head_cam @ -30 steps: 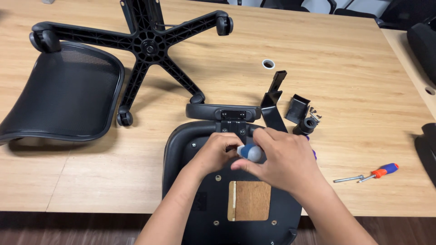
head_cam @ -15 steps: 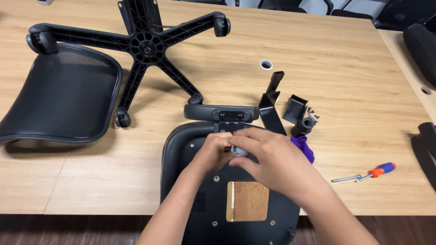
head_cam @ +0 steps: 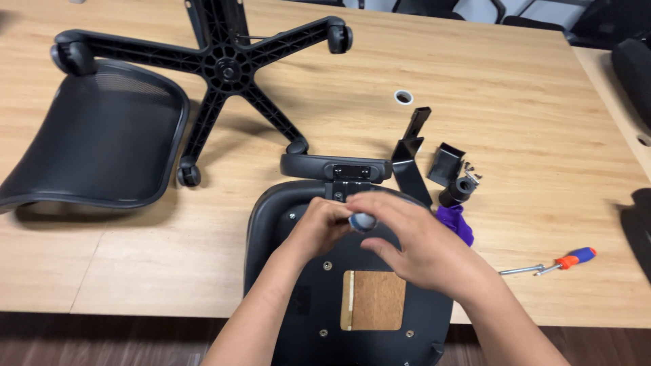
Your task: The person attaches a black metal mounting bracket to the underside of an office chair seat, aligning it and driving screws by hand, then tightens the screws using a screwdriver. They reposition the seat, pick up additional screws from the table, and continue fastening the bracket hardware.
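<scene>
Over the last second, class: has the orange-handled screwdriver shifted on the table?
No. The screwdriver lies in the same spot near the table's right front edge, the same way from the purple cloth; only the camera view shifted slightly.

Two hands worked on an upturned chair seat on a wooden table.

The left hand [head_cam: 324,224] and the right hand [head_cam: 413,240] met over the black chair seat [head_cam: 298,271], which lay upside down at the near table edge. Between the fingers a small blue-grey round handle [head_cam: 363,221] showed; its tip was hidden. A black armrest [head_cam: 336,166] stood at the seat's far edge. To the right lay black brackets [head_cam: 410,156], a purple cloth [head_cam: 458,222] and an orange-handled screwdriver [head_cam: 553,263]. A mesh backrest [head_cam: 95,139] and a five-star wheel base [head_cam: 227,64] lay on the table [head_cam: 515,102], far left.
</scene>
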